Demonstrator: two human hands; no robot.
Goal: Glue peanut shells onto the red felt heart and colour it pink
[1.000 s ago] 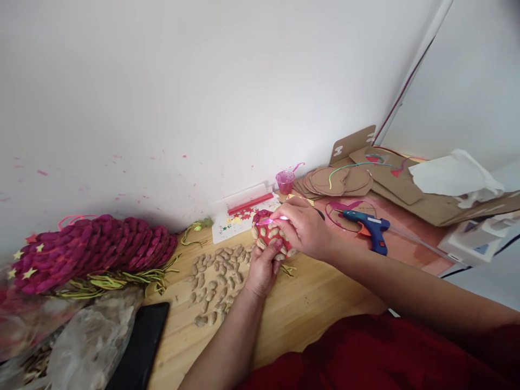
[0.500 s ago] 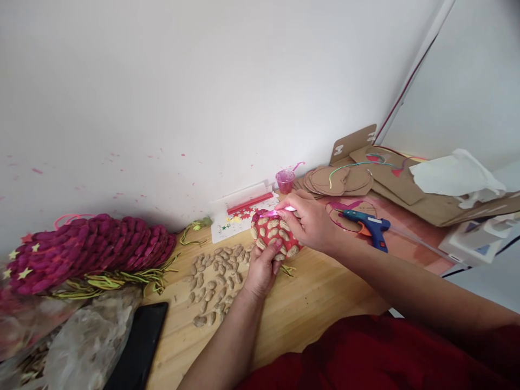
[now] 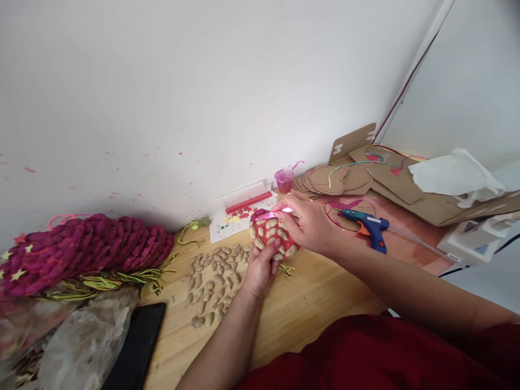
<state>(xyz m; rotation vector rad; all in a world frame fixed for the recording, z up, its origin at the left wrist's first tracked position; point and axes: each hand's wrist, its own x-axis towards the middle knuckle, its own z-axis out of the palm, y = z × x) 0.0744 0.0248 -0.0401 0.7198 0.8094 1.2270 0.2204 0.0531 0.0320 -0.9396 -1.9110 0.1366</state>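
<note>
My left hand (image 3: 261,266) grips the lower edge of a red piece covered with peanuts (image 3: 271,234), its thumb lying on top. Most of the peanuts on it are bare tan; those along its upper left edge are coloured magenta. Closed around a paintbrush (image 3: 268,215) with a pale handle, my right hand (image 3: 306,221) holds the pink tip against that upper left part. My fingers hide the right side of the piece. Yellow-green strings (image 3: 286,270) stick out beneath it. Behind my hands stands a small clear cup of magenta paint (image 3: 284,180).
Loose peanuts (image 3: 219,280) lie on the wooden table. A row of magenta peanut pieces (image 3: 93,246), a plastic bag (image 3: 87,336) and a black flat device (image 3: 138,341) are at left. A blue glue gun (image 3: 368,225) and cardboard hearts (image 3: 329,179) lie at right.
The brush tip has shifted slightly along the upper left edge of the peanut-covered piece. Both hands keep their hold, and the view has moved a little.
</note>
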